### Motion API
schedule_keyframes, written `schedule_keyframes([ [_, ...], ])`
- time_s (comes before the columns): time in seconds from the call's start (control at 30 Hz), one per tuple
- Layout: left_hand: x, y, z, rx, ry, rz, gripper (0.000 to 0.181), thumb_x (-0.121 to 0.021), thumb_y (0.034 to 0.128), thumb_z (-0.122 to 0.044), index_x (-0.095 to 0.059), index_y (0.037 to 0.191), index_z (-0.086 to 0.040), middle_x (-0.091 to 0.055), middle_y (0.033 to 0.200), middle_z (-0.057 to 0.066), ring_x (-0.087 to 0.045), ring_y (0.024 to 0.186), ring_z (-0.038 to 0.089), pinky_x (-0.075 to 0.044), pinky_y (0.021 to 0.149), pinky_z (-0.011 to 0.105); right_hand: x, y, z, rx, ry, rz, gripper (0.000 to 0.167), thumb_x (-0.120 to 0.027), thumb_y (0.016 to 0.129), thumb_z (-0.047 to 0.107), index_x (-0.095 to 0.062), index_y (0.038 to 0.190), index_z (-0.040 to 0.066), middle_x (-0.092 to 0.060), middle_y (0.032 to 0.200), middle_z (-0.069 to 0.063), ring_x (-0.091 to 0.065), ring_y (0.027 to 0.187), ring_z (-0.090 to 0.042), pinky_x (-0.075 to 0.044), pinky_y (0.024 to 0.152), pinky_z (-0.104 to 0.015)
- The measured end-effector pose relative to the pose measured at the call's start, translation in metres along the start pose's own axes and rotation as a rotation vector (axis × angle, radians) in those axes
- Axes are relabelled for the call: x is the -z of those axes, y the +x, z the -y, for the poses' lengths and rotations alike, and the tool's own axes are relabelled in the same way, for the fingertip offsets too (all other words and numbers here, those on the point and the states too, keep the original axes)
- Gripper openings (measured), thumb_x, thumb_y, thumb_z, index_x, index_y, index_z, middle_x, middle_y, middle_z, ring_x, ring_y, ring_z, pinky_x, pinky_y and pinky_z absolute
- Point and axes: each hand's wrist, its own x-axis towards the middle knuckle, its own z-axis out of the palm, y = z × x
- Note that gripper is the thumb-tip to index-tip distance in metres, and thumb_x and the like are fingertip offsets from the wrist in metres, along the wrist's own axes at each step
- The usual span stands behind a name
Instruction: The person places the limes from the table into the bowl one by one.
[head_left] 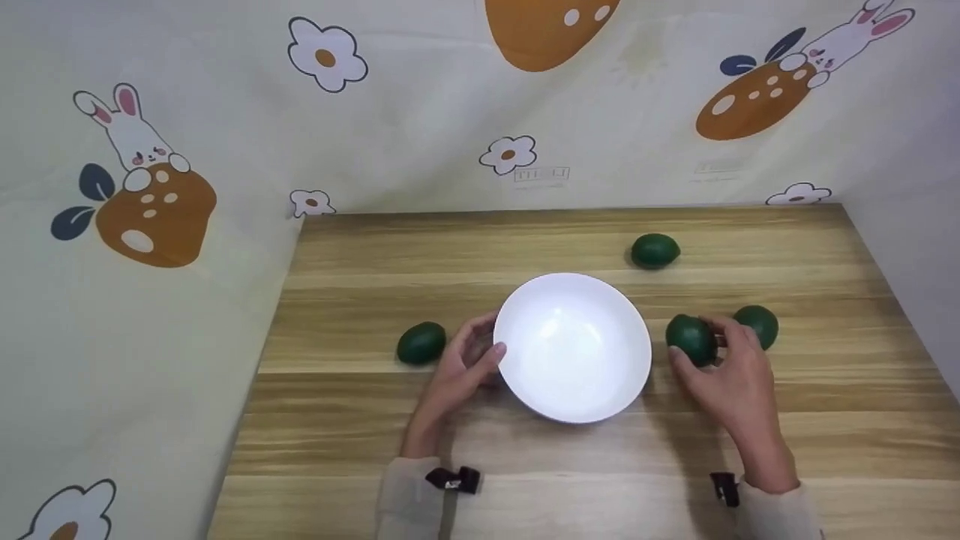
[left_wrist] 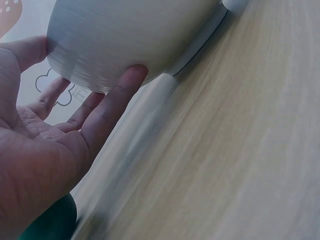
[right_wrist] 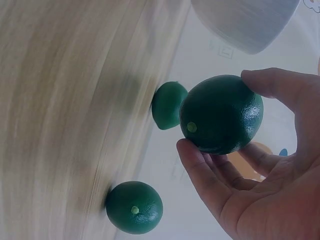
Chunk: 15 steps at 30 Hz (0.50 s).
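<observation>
A white bowl [head_left: 574, 349] sits mid-table in the head view; my left hand [head_left: 461, 367] holds its left side, thumb at the rim. In the left wrist view my left hand [left_wrist: 55, 135] has its fingertips against the outer wall of the bowl [left_wrist: 125, 40]. To the right of the bowl, my right hand [head_left: 735, 375] pinches a dark green lime-like fruit [head_left: 690, 340]. The right wrist view shows that fruit [right_wrist: 221, 114] raised off the table between the thumb and fingers of my right hand [right_wrist: 270, 170].
Similar green fruits lie on the wooden table [head_left: 337, 442]: one [head_left: 421, 343] left of my left hand, one [head_left: 655, 250] behind the bowl to the right, and one [head_left: 756, 326] just beyond my right hand. A patterned cloth [head_left: 420, 112] hangs behind the table.
</observation>
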Motion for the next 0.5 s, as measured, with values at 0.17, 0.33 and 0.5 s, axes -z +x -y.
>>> schedule_keyframes([
  [0.17,-0.0007,0.0008,0.0004,-0.008,-0.004,-0.006,0.056,-0.071,0.102,-0.02,-0.05,0.153,-0.011,-0.052,0.159,0.012,-0.051,0.149,0.031,-0.049,0.118,0.04,0.0002,0.0018,-0.0003,-0.005,0.011,-0.002,0.063,-0.083,0.089,0.023,-0.057,0.141,-0.003,-0.059,0.136,-0.028,-0.059,0.121,-0.044,-0.05,0.098,-0.059],
  [0.33,-0.0009,0.0006,0.0009,-0.014,-0.02,0.009,0.055,-0.07,0.1027,-0.019,-0.049,0.153,-0.01,-0.051,0.159,0.014,-0.052,0.148,0.032,-0.053,0.112,0.04,0.0008,0.0024,-0.0013,-0.027,0.038,-0.017,0.062,-0.083,0.089,0.025,-0.058,0.139,-0.003,-0.062,0.134,-0.029,-0.062,0.119,-0.046,-0.051,0.097,-0.059],
  [0.5,-0.0011,0.0,0.0017,0.006,-0.024,0.002,0.056,-0.071,0.1024,-0.022,-0.05,0.153,-0.014,-0.051,0.159,0.011,-0.052,0.148,0.031,-0.055,0.109,0.039,0.0006,0.0025,-0.0007,-0.048,0.065,-0.022,0.064,-0.083,0.09,0.029,-0.058,0.14,-0.002,-0.064,0.137,-0.027,-0.064,0.121,-0.045,-0.054,0.097,-0.055],
])
